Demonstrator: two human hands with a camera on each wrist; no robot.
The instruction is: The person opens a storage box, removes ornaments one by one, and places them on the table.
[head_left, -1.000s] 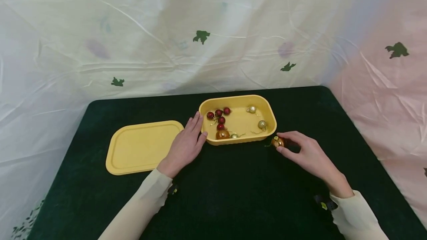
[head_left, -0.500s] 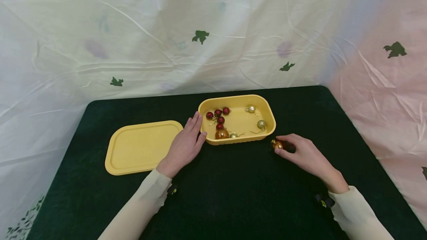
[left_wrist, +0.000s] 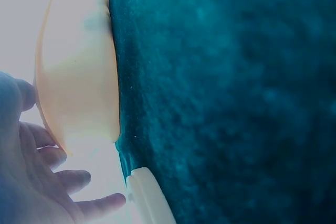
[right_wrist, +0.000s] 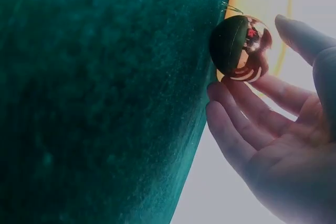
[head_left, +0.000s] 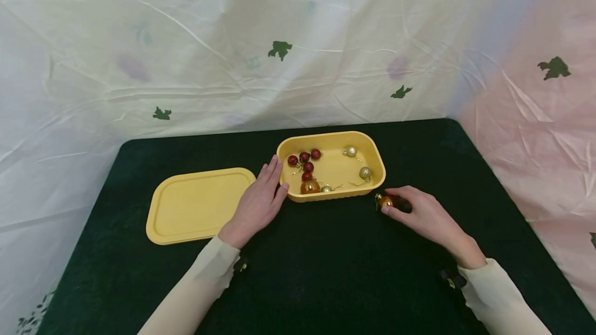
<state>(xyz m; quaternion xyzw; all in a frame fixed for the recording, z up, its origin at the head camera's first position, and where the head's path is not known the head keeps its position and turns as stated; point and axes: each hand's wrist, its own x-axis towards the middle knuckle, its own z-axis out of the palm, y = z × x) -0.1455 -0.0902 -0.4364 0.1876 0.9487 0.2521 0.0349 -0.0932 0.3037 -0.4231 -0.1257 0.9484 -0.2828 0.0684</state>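
Pinching a shiny amber glass bauble (head_left: 385, 201) on the dark green table (head_left: 326, 262), right hand (head_left: 421, 216) curled; left hand (head_left: 258, 203) lay flat, fingers straight, vs. yellow plastic tub (head_left: 331, 196). Wrist cam showed bauble's reflections.

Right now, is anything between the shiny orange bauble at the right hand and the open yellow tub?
Nothing visible stands between them. The shiny orange bauble sits on the dark green tablecloth at the right hand, just off the near right corner of the yellow plastic tub. Only the tub's low wall lies between.
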